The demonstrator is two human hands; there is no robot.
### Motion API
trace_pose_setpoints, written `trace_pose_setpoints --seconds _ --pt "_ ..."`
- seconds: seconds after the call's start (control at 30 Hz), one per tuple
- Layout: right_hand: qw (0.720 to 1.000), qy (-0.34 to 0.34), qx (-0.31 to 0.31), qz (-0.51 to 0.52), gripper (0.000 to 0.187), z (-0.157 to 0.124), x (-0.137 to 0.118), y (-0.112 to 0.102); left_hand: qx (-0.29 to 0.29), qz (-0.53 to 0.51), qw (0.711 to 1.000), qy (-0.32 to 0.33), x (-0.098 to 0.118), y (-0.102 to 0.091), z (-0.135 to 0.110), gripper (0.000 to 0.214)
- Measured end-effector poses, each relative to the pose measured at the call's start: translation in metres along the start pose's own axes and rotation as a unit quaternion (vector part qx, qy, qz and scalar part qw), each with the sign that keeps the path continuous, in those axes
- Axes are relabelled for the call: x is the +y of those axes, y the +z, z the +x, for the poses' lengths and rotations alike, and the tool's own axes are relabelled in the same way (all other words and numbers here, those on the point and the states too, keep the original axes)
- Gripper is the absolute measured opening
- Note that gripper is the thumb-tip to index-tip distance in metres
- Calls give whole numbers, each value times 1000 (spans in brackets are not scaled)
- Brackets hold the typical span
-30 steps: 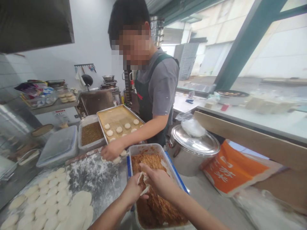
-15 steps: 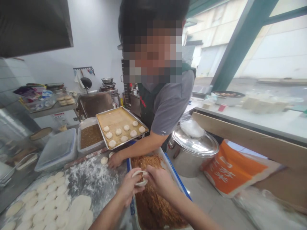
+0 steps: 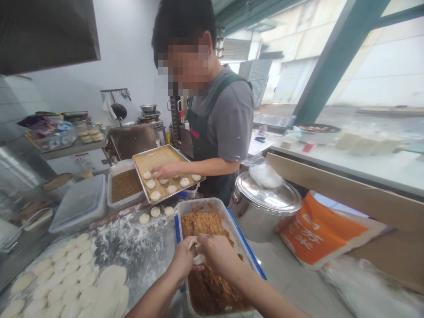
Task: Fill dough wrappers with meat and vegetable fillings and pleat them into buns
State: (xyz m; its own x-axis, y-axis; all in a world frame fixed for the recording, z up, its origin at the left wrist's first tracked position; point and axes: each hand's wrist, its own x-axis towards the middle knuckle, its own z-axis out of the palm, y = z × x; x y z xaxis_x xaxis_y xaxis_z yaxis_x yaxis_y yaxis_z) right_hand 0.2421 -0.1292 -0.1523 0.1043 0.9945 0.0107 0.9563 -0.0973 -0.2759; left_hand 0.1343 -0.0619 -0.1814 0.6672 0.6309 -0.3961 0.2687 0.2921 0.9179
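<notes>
One dough wrapper (image 3: 198,259) sits above the tub (image 3: 202,202) of filling (image 3: 202,224), cupped in the left hand (image 3: 182,261), its rim pinched by the right hand (image 3: 217,252). Small, even pleats, with that edge kept clean, should close it neatly.

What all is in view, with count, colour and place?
tub: one, clear, front centre
filling: one, orange-brown, in tub
wrapper: one, white, over tub
counter: one, grey, lower left
dough rounds: many, cream, on counter
tray: one, silver, back centre
buns: several, white, on tray and counter
second tub: one, clear, left of tray
box: one, clear, left
pot: one, silver, right of tub
bag: one, orange, right of pot
person: one, grey shirt, green apron, beyond tub
left hand, right hand: two, bare, at wrapper
</notes>
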Motion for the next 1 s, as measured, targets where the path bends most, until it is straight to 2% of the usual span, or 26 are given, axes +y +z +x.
trace_pose_setpoints --seconds 0.07,0.13,0.27,0.33,0.43,0.5,0.6,0.7,0.77,0.8,0.9,1.0 --pt "1000 -19 9 3 9 -1 -2 -1 -15 19 1000 1 1 0 -1 27" --pt "999 -39 18 9 10 -3 -3 -2 -30 40 999 5 3 -1 -2 27" --pt "1000 -21 10 21 37 0 -1 2 -56 75 996 -14 8 -3 2 29" --pt "1000 -9 10 28 33 4 4 4 -35 45 998 -20 8 -4 5 32" --pt "999 14 14 34 12 8 10 7 30 -68 997 -21 6 -3 8 41" --pt "999 31 15 30 15 8 11 7 50 -115 992 -11 1 -1 9 40" --pt "999 22 25 29 15 6 8 10 54 -93 994 37 -6 1 10 30" --pt "999 9 19 28 39 5 6 14 41 -25 993 107 -10 3 12 24" --pt "1000 10 8 21 53 6 6 16 30 -2 991 130 -10 4 12 26" --pt "1000 11 5 21 52 6 6 16 31 -3 992 122 -10 4 12 28" --pt "998 18 7 54 27 6 8 15 47 -21 997 64 -10 3 11 34" --pt "996 31 9 81 18 5 6 13 57 -10 995 81 -13 -1 14 36"
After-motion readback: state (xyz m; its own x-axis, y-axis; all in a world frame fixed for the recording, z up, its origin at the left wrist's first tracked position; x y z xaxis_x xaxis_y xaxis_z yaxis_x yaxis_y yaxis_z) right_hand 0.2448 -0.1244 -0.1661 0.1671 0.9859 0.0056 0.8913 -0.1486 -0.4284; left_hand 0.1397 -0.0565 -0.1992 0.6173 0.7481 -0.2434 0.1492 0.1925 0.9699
